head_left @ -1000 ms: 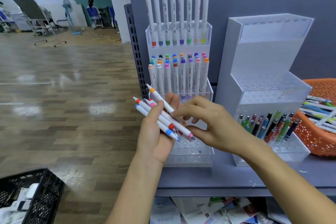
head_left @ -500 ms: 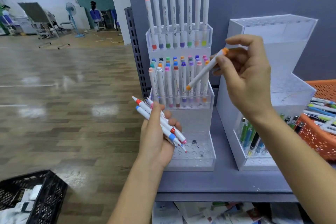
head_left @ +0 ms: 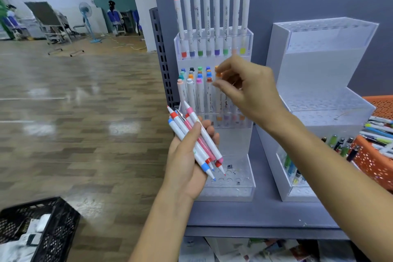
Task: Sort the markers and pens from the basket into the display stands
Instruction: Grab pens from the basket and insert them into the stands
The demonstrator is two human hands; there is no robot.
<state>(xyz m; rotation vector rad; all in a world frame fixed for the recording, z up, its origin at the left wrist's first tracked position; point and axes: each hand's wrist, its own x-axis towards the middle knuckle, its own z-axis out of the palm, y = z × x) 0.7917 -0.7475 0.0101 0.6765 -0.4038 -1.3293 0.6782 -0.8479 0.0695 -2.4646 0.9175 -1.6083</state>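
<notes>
My left hand point(head_left: 185, 161) grips a bundle of several white markers point(head_left: 197, 144) with red, pink and blue bands, tips pointing down to the right. My right hand point(head_left: 251, 91) pinches the top of an orange-capped marker point(head_left: 218, 74) that stands upright in the middle tier of the clear marker stand point(head_left: 234, 144). That stand's top tier holds a row of markers, its middle tier is crowded, and its bottom tier shows bare holes. The orange basket point(head_left: 374, 159) at the right edge holds several pens.
A second clear stand point(head_left: 319, 66) stands to the right, with several pens point(head_left: 338, 142) in its lowest tier. Both stands sit on a grey shelf point(head_left: 265, 215) against a grey back panel. A black crate point(head_left: 53, 223) sits on the wooden floor at lower left.
My right hand took the orange marker from the bundle, lifted it up to the right, then brought it down upright into the middle tier. The left hand stayed put with the other markers.
</notes>
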